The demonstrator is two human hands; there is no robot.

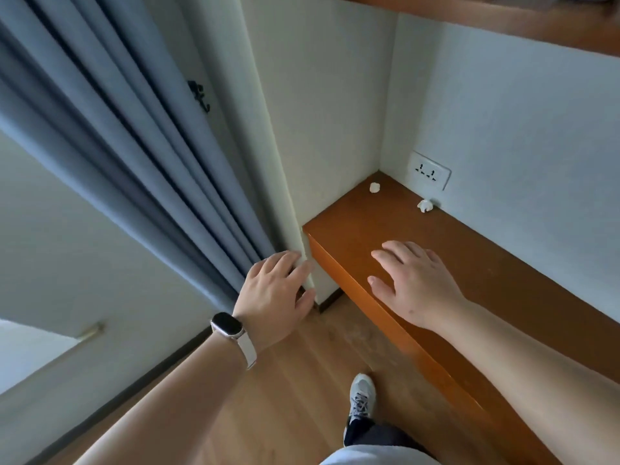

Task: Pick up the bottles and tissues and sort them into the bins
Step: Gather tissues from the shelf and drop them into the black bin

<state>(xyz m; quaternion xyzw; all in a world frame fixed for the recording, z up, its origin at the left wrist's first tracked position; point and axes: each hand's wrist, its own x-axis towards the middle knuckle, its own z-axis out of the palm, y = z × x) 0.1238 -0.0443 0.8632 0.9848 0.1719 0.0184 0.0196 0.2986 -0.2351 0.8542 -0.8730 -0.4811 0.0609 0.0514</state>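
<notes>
Two small crumpled white tissues lie on a brown wooden desk [486,263]. One tissue [374,187] sits in the far corner; the other tissue [425,206] rests against the back wall under a socket. My right hand [411,280] hovers flat over the desk's near part, fingers spread, holding nothing, well short of both tissues. My left hand [275,293], with a watch on its wrist, is open beside the white wall corner to the left of the desk. No bottles or bins are in view.
A blue curtain [134,146] hangs at the left along the white wall. A wall socket [429,170] sits above the desk. A wooden shelf [503,18] runs overhead. My shoe [361,396] stands on the wooden floor below.
</notes>
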